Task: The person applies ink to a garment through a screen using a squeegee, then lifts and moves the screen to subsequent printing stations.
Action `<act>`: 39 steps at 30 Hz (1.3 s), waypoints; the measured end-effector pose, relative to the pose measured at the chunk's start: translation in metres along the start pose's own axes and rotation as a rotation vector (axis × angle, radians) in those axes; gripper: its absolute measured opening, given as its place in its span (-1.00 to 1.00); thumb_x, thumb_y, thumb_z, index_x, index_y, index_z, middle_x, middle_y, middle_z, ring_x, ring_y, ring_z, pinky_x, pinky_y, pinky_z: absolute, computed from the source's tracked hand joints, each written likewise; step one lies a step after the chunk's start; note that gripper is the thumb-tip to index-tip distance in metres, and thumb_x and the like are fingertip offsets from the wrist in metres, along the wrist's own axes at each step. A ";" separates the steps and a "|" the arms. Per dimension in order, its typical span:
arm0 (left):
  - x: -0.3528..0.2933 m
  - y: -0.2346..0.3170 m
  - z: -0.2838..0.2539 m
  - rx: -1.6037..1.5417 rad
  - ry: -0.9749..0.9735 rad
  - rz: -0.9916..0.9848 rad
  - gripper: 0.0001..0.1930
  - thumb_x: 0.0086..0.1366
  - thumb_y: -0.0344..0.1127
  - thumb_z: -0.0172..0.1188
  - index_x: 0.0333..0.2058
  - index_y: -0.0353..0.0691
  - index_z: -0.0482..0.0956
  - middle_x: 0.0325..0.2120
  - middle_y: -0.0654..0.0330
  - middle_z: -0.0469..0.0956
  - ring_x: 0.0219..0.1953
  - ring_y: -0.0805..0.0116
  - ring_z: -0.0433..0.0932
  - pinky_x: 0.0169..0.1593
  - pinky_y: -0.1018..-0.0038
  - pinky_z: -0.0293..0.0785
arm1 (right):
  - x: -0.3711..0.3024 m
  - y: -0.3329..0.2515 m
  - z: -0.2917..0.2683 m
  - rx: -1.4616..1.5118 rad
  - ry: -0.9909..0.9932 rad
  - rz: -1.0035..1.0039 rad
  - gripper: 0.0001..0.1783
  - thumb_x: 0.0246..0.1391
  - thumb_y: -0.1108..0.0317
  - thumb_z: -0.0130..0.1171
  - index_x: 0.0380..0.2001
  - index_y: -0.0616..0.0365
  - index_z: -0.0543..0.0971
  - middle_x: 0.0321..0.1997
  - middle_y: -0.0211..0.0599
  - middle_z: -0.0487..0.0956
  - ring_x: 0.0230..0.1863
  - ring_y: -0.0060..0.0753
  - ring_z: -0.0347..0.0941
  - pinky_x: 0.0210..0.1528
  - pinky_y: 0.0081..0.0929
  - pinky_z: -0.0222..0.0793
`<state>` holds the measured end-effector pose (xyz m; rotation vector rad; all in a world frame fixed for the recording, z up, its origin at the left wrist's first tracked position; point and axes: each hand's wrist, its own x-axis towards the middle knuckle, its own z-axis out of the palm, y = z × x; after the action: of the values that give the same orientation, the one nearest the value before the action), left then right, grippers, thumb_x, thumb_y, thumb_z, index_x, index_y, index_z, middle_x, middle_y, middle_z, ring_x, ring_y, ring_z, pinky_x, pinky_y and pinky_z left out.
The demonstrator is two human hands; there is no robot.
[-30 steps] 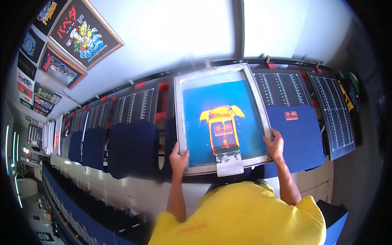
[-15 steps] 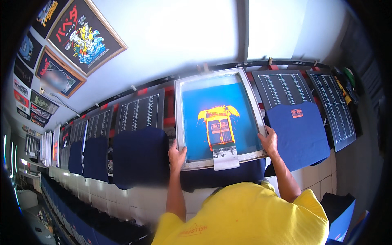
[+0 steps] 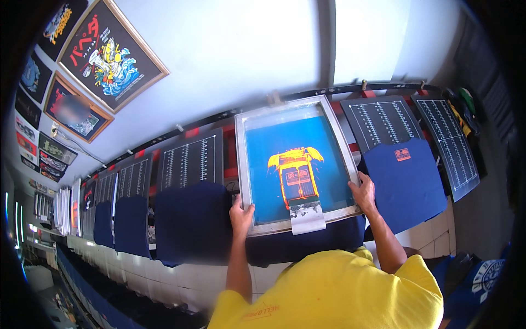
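A screen-printing frame [image 3: 239, 159] with a pale, worn rim and blue mesh [image 3: 263, 194] lies in front of me. My left hand [image 3: 241, 217] is closed around its near left corner, thumb on the rim. On the right side, near the front, my right hand [image 3: 363, 193] grips the rim the same way. Orange ink [image 3: 313, 155] is smeared around a small printed design in the mesh. A grey-white strip [image 3: 307, 221] spans the mesh and the near rim; its kind is unclear. Navy fabric [image 3: 339, 236] shows beneath the frame's near edge.
To the right, a navy shirt [image 3: 405, 183] with a small orange print lies on a ruled black board [image 3: 379, 119]. Another ruled board [image 3: 449, 145] stands beyond it. More boards with navy shirts [image 3: 192, 219] line the left. Framed posters [image 3: 112, 57] hang on the wall.
The whole view has shifted slightly, and the frame sits a little lower in the picture. Both hands keep their hold on it. A blue item with a white print has appeared at lower right.
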<state>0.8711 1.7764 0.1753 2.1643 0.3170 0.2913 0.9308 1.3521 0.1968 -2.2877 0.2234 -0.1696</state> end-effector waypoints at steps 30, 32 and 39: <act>-0.005 0.095 0.351 -0.083 -0.084 -0.167 -0.32 0.25 -0.40 0.24 0.30 -0.48 0.22 0.16 -0.15 0.46 0.13 0.17 0.50 0.19 0.36 0.37 | 0.188 0.299 -0.100 -0.073 -0.036 -0.013 -0.37 0.01 0.22 0.34 0.11 0.34 0.46 -0.08 0.05 0.49 0.05 0.10 0.41 0.12 -0.12 0.34; -0.013 0.134 0.394 -0.073 -0.076 -0.188 -0.36 0.24 -0.41 0.22 0.27 -0.48 0.26 0.12 -0.10 0.49 0.11 0.19 0.50 0.19 0.36 0.36 | 0.208 0.334 -0.131 -0.040 -0.019 -0.021 -0.36 0.01 0.23 0.33 0.12 0.34 0.45 -0.05 0.05 0.49 0.06 0.10 0.40 0.14 -0.12 0.34; -0.023 0.183 0.533 -0.021 -0.056 -0.173 -0.39 0.25 -0.40 0.22 0.26 -0.44 0.30 0.07 -0.05 0.53 0.08 0.21 0.52 0.17 0.36 0.38 | 0.284 0.441 -0.217 0.041 0.011 -0.076 -0.39 0.09 0.24 0.26 0.13 0.40 0.41 0.13 0.14 0.43 0.16 0.16 0.34 0.23 -0.11 0.29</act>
<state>1.0430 1.2617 0.0214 2.1044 0.4637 0.1350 1.1191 0.8455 0.0238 -2.2562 0.1375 -0.2245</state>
